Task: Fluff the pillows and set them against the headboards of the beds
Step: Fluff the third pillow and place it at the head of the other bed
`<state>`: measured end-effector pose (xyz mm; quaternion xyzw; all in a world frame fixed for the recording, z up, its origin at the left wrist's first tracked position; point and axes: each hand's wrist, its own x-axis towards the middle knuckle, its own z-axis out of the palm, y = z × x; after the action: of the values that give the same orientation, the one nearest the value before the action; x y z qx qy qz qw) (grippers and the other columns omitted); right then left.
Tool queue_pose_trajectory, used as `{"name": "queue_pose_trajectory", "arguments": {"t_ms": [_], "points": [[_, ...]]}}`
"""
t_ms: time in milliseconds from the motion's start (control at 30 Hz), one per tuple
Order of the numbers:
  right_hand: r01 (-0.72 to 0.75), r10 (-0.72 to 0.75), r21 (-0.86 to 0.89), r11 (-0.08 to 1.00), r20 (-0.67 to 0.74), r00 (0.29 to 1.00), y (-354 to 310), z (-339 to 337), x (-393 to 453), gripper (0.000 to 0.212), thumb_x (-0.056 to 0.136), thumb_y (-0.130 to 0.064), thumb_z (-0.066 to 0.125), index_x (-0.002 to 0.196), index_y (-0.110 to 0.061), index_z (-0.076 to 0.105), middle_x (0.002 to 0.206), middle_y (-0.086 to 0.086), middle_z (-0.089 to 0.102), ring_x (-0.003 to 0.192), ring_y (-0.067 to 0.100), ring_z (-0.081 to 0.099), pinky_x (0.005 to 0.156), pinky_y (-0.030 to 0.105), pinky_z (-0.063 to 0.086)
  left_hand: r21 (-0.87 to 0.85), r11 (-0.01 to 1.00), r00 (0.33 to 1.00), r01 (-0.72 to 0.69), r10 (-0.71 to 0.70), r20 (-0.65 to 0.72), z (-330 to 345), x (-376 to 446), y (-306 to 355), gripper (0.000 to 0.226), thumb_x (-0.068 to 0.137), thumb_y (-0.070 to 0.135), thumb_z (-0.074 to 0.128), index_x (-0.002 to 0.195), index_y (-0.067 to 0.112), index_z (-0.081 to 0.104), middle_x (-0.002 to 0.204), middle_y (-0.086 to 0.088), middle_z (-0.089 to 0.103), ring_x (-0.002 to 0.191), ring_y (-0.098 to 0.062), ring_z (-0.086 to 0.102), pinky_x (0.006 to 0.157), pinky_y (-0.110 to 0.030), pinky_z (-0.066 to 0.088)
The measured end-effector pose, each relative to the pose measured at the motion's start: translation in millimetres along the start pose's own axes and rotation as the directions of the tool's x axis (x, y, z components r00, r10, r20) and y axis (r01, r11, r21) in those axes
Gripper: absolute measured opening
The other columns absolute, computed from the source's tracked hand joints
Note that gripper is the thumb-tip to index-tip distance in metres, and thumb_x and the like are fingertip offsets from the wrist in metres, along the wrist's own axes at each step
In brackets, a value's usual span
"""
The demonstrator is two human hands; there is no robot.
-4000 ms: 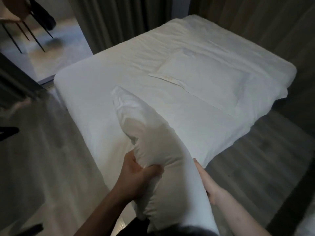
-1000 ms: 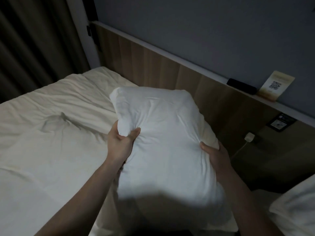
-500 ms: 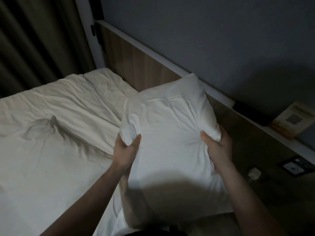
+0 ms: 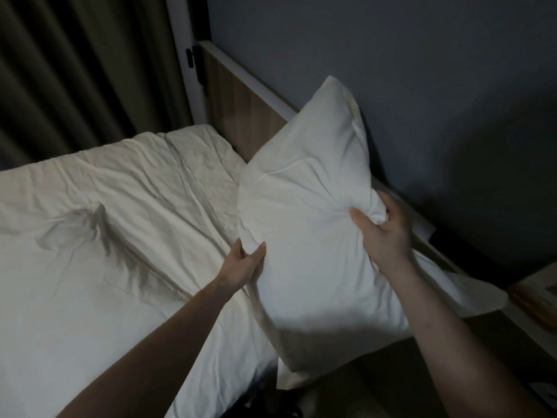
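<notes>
Between the left hand (image 4: 245, 262) and right hand (image 4: 384, 229), both clenched on its side edges, a white pillow (image 4: 307, 224) tilts against the wooden headboard (image 4: 238, 107) beyond them, above the rumpled bed (image 4: 105, 236).

Headboard (image 4: 238, 116) partly behind pillow (image 4: 307, 236)

No text I can read anywhere, the card (image 4: 539, 300) on the ledge at my right too dark and blurred to make out, no labels, brands or numbers legible
</notes>
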<state>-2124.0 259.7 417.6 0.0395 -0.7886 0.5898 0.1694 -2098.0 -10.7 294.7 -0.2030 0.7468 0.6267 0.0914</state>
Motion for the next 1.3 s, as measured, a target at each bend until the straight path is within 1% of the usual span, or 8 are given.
{"name": "queue_pose_trajectory", "arguments": {"t_ms": [67,133,300,400,700,933,1133,1300], "points": [[0.016,-0.015,-0.045,0.999,0.019,1.000,6.2,8.9,14.0,0.023,0.087,-0.009,0.077,0.108,-0.018,0.073,0.096,-0.011,0.076,0.091,0.003,0.069,0.086,0.025,0.053,0.010,1.000,0.999,-0.010,0.009,0.036,1.8,16.1,3.9,0.027,0.091,0.047,0.071,0.114,0.035,0.063,0.100,0.021,0.073,0.097,-0.001,0.071,0.082,-0.011,0.053],[0.025,-0.024,-0.094,0.995,0.017,1.000,11.6,17.8,24.1,0.023,0.086,-0.013,0.077,0.109,-0.017,0.072,0.098,-0.008,0.076,0.092,0.004,0.069,0.086,0.026,0.053,-0.022,1.000,0.997,0.021,-0.019,0.076,4.7,31.2,9.9,0.018,0.095,0.045,0.069,0.107,0.045,0.057,0.101,0.022,0.071,0.100,-0.005,0.071,0.086,-0.017,0.054],[0.064,-0.063,-0.094,0.994,0.011,0.998,21.7,37.1,35.8,0.036,0.086,-0.006,0.077,0.102,-0.039,0.072,0.094,-0.021,0.076,0.090,0.001,0.069,0.084,0.029,0.056,-0.125,0.981,0.976,0.148,-0.125,0.177,19.2,58.8,19.3,0.041,0.093,0.054,0.068,0.131,0.048,0.053,0.122,0.011,0.067,0.106,-0.009,0.067,0.093,-0.036,0.057],[0.005,-0.002,-0.099,0.995,0.033,0.999,32.3,40.9,46.5,0.027,0.087,-0.013,0.076,0.106,-0.032,0.075,0.098,-0.011,0.079,0.097,0.013,0.073,0.088,0.045,0.060,-0.102,0.977,0.960,0.189,-0.162,0.229,24.3,71.9,20.5,0.092,0.082,0.066,0.072,0.160,0.041,0.029,0.135,0.011,0.063,0.113,-0.011,0.065,0.100,-0.044,0.056],[-0.097,0.148,-0.315,0.944,0.142,0.979,82.3,52.1,62.7,0.044,0.087,-0.030,0.076,0.129,-0.037,0.065,0.113,-0.012,0.078,0.109,0.007,0.071,0.091,0.036,0.057,-0.176,0.927,0.930,0.332,-0.290,0.224,54.0,109.3,9.1,0.117,0.068,0.081,0.068,0.164,0.041,0.013,0.167,0.004,0.034,0.137,-0.027,0.052,0.098,-0.049,0.057],[-0.077,0.146,-0.367,0.927,0.166,0.975,133.6,71.7,95.8,0.040,0.084,-0.027,0.077,0.123,-0.031,0.072,0.115,-0.007,0.078,0.111,0.017,0.072,0.091,0.036,0.058,-0.292,0.890,0.935,0.351,-0.317,0.159,87.8,154.7,-0.6,0.106,0.082,0.075,0.063,0.165,0.037,0.010,0.172,0.009,0.019,0.149,-0.024,0.039,0.106,-0.052,0.052],[0.168,-0.117,-0.305,0.937,0.181,0.977,178.2,89.7,114.0,0.029,0.088,-0.006,0.072,0.116,-0.004,0.077,0.118,0.003,0.075,0.114,0.012,0.068,0.098,0.022,0.052,-0.321,0.906,0.961,0.277,-0.262,0.091,106.6,212.6,-12.0,0.106,0.081,0.070,0.069,0.165,0.037,0.013,0.173,0.010,0.017,0.153,-0.018,0.034,0.114,-0.051,0.045],[-0.091,0.156,-0.373,0.923,0.147,0.977,248.7,108.2,115.9,0.023,0.093,-0.003,0.067,0.113,-0.011,0.075,0.113,-0.002,0.068,0.110,0.017,0.065,0.095,0.027,0.051,-0.073,0.973,0.975,0.221,-0.218,0.048,130.9,249.4,-34.3,0.098,0.082,0.064,0.075,0.163,0.030,0.030,0.162,0.007,0.039,0.148,-0.019,0.042,0.122,-0.034,0.034]]}}
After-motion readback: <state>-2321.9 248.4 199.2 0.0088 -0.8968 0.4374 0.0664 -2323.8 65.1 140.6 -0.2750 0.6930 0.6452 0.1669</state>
